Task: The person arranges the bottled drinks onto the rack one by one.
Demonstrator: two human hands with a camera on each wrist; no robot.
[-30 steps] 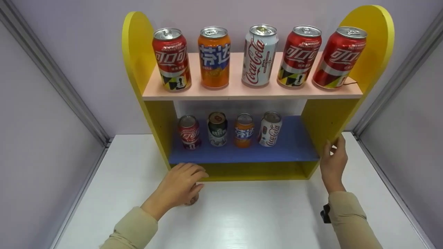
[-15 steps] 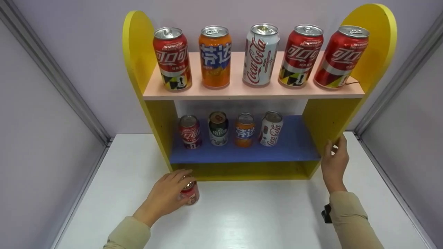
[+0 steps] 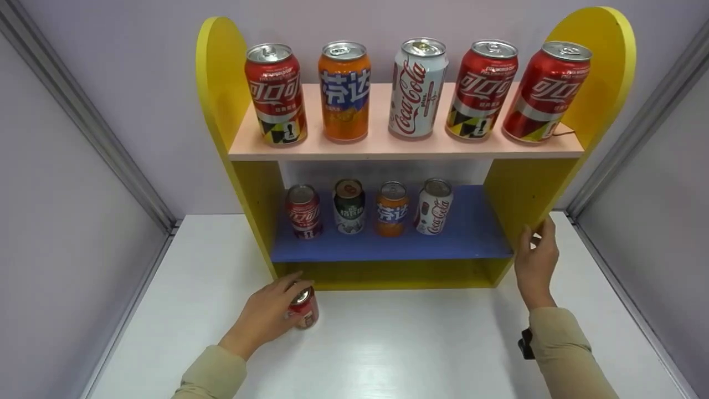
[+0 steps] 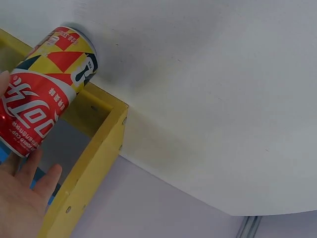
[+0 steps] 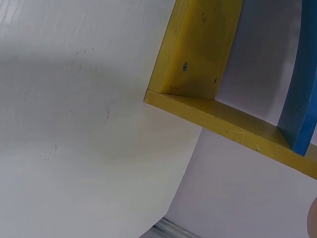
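Note:
A red Coca-Cola can (image 3: 308,315) stands on the white table, just in front of the shelf's lower left corner. My left hand (image 3: 260,316) grips it from the left, the thumb at the near side and the fingers round the far top. In the left wrist view, the can (image 4: 42,94) shows its printed label, with the fingers (image 4: 47,183) at its top end. My right hand (image 3: 537,263) touches the outer side of the yellow right panel (image 3: 526,194), its thumb and fingers slightly apart. Only a sliver of a finger (image 5: 312,218) appears in the right wrist view.
The pink upper shelf (image 3: 382,148) holds several cans in a row. On the blue lower shelf (image 3: 471,244) stand a red, a dark green, an orange can (image 3: 391,210) and a white can (image 3: 433,208). Grey walls (image 3: 66,221) flank the table (image 3: 399,349).
My left hand has drawn back to the left and down from over the red can, so more of the can shows. My right hand stays at the panel.

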